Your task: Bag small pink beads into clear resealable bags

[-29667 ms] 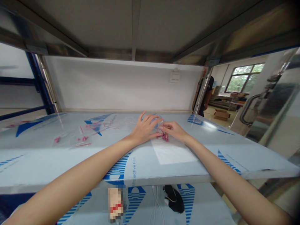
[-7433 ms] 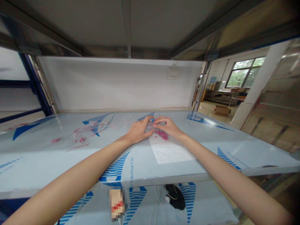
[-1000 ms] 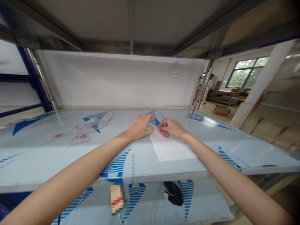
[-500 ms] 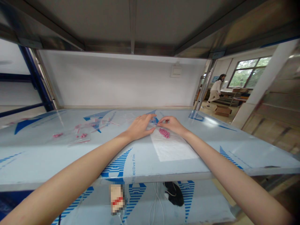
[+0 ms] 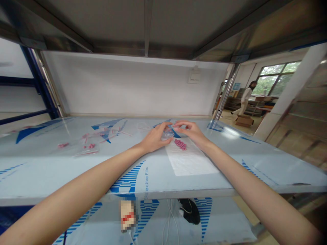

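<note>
Both hands had lifted slightly off the shelf since half a second before, and the pink beads (image 5: 180,144), earlier half covered by the right hand, lay fully in view. Left hand (image 5: 155,137) and right hand (image 5: 190,130) met over a small clear bag (image 5: 168,132), each pinching it between thumb and fingertips, the other fingers loosely curled. Whether that bag held anything could not be told; it looked crumpled and see-through. Just near and right of it the beads sat in a tight cluster on a white sheet (image 5: 190,160), which lay flat on the shelf (image 5: 46,170) with its blue-printed protective film. Well to the left, further small clear bags (image 5: 89,147) lay scattered on the shelf, some with a few pink pieces inside and red strips along their edges. Below the shelf's near edge, a black object and white cables (image 5: 187,211) rested on a lower level. Far right, beyond the rack, another person (image 5: 245,97) walked past a window, with a cardboard box (image 5: 244,121) on the floor beside them
</note>
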`<state>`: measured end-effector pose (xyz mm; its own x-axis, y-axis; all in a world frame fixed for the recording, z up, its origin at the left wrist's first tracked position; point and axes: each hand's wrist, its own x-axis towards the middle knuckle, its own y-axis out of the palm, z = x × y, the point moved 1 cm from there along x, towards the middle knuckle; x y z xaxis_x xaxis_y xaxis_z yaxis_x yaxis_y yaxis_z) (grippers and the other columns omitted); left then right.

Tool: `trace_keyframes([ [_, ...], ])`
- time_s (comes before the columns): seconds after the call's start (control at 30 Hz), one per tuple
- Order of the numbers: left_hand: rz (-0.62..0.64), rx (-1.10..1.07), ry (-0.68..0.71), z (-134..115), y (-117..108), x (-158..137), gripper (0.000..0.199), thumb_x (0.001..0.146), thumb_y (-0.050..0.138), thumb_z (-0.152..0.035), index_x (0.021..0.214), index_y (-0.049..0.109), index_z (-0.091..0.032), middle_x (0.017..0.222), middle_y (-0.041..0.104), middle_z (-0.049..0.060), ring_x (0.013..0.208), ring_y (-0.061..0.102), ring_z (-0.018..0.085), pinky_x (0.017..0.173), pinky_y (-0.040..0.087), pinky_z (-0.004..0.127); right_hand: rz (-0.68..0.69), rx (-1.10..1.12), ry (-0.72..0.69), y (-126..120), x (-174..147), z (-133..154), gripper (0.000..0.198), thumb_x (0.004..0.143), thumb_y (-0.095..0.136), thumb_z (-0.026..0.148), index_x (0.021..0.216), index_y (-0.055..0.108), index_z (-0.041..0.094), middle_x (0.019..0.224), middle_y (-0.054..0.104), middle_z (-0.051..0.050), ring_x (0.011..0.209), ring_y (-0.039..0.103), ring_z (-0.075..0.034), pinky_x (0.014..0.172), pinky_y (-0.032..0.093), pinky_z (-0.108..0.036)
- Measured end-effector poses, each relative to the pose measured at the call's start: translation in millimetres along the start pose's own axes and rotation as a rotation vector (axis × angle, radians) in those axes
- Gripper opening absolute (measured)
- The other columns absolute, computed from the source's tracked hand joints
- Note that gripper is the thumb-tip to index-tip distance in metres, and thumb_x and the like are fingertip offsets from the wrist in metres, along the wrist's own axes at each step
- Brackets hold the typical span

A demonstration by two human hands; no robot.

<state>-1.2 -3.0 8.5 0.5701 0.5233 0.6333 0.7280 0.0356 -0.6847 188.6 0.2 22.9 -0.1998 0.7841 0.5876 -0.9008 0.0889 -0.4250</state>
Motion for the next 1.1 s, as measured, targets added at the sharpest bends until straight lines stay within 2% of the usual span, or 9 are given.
trace_keyframes([
  [0.07, -0.008, 0.009, -0.001, 1.9, -0.9, -0.1, 0.053, 0.08, 0.057, -0.031, 0.127, 0.035, -0.018, 0.111, 0.058, 0.01, 0.108, 0.054, 0.023, 0.094, 0.042, 0.039, -0.055, -0.069, 0.05, -3.4, 2.3, -7.0, 0.023, 0.074, 0.064, 0.04, 0.084, 0.069, 0.02, 0.095, 0.067, -0.005, 0.09, 0.058, -0.019, 0.083, 0.042, -0.032],
  [0.13, -0.018, 0.017, 0.002, 2.8, -1.6, 0.1, 0.052, 0.08, 0.056, -0.032, 0.126, 0.036, -0.019, 0.11, 0.058, 0.01, 0.108, 0.054, 0.023, 0.095, 0.042, 0.039, -0.066, -0.251, 0.124, -6.7, 3.0, -14.2, 0.018, 0.074, 0.063, 0.036, 0.081, 0.07, 0.021, 0.09, 0.068, -0.004, 0.085, 0.059, -0.019, 0.082, 0.042, -0.033],
  [0.23, -0.026, 0.024, 0.003, 2.9, -2.4, 0.3, 0.051, 0.081, 0.056, -0.032, 0.125, 0.036, -0.019, 0.11, 0.058, 0.009, 0.107, 0.054, 0.022, 0.095, 0.041, 0.038, 0.025, -0.538, 0.278, -9.4, -0.1, -22.6, 0.015, 0.073, 0.065, 0.037, 0.077, 0.072, 0.024, 0.086, 0.07, -0.002, 0.083, 0.06, -0.022, 0.084, 0.039, -0.038],
  [0.33, -0.026, 0.031, 0.0, 3.0, -3.1, 0.3, 0.051, 0.081, 0.056, -0.032, 0.125, 0.036, -0.019, 0.11, 0.058, 0.009, 0.107, 0.054, 0.022, 0.095, 0.041, 0.038, 0.133, -0.614, 0.34, -8.8, -4.3, -27.2, 0.016, 0.073, 0.065, 0.04, 0.077, 0.073, 0.027, 0.085, 0.07, 0.0, 0.084, 0.062, -0.023, 0.086, 0.037, -0.041],
  [0.5, -0.028, 0.044, -0.003, 3.8, -4.3, -0.3, 0.053, 0.081, 0.056, -0.033, 0.127, 0.034, -0.019, 0.111, 0.058, 0.009, 0.108, 0.054, 0.022, 0.094, 0.041, 0.039, 0.182, -0.542, 0.324, -5.7, -4.4, -39.7, 0.013, 0.074, 0.063, 0.035, 0.076, 0.073, 0.028, 0.086, 0.07, 0.0, 0.085, 0.063, -0.022, 0.084, 0.041, -0.039],
  [0.63, -0.022, 0.048, -0.01, 4.7, -4.4, -0.2, 0.052, 0.081, 0.055, -0.033, 0.127, 0.034, -0.02, 0.111, 0.057, 0.009, 0.108, 0.054, 0.022, 0.095, 0.041, 0.039, 0.182, -0.317, 0.302, -5.8, -2.0, -49.2, 0.015, 0.07, 0.068, 0.034, 0.073, 0.073, 0.021, 0.078, 0.07, -0.005, 0.075, 0.063, -0.021, 0.072, 0.047, -0.034],
  [0.83, -0.004, 0.046, -0.009, 5.6, -4.7, -0.2, 0.054, 0.081, 0.055, -0.035, 0.128, 0.033, -0.021, 0.112, 0.057, 0.009, 0.109, 0.054, 0.022, 0.095, 0.041, 0.039, 0.04, 0.076, 0.247, -5.6, -0.9, -21.7, 0.024, 0.069, 0.068, 0.038, 0.081, 0.069, 0.018, 0.088, 0.068, -0.006, 0.083, 0.061, -0.018, 0.081, 0.045, -0.033],
  [0.97, 0.024, 0.058, 0.007, 2.6, -3.5, -0.9, 0.056, 0.081, 0.056, -0.037, 0.129, 0.032, -0.019, 0.111, 0.057, 0.01, 0.107, 0.054, 0.023, 0.093, 0.042, 0.039, 0.107, 0.087, 0.115, 2.2, -1.8, -1.9, 0.02, 0.07, 0.068, 0.038, 0.079, 0.068, 0.021, 0.089, 0.067, -0.004, 0.087, 0.059, -0.018, 0.086, 0.043, -0.034],
  [1.1, 0.047, 0.053, 0.025, 0.6, -0.9, -0.9, 0.057, 0.08, 0.057, -0.036, 0.129, 0.033, -0.019, 0.113, 0.056, 0.011, 0.108, 0.053, 0.024, 0.093, 0.042, 0.04, 0.189, 0.031, 0.024, 9.3, -2.3, 0.1, 0.013, 0.071, 0.068, 0.036, 0.073, 0.069, 0.023, 0.087, 0.066, -0.004, 0.088, 0.059, -0.018, 0.088, 0.043, -0.034],
])
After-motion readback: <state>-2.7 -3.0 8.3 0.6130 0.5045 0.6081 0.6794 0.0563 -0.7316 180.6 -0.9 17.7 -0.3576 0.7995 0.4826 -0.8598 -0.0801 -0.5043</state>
